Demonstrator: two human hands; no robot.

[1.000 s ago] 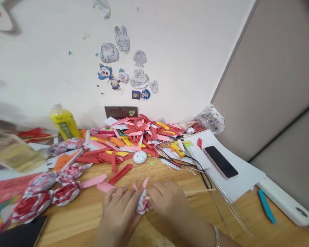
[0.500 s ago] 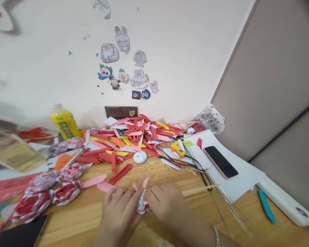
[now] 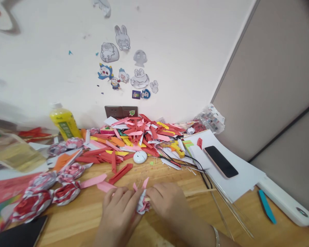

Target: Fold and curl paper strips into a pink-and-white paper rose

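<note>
— Left hand pinches the pink-and-white folded paper, located between both hands; right hand pinches the wooden stick. Handling?
— Paper: probably light, soft, crushable; hold outer folds. Stick: likely light, stiff; grip near the paper.

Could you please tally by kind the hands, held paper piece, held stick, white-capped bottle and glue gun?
Hands: 2, left hand and right hand
Held paper piece: 1
Held stick: 1
White-capped bottle: 1
Glue gun: 1
Total: 6
</note>
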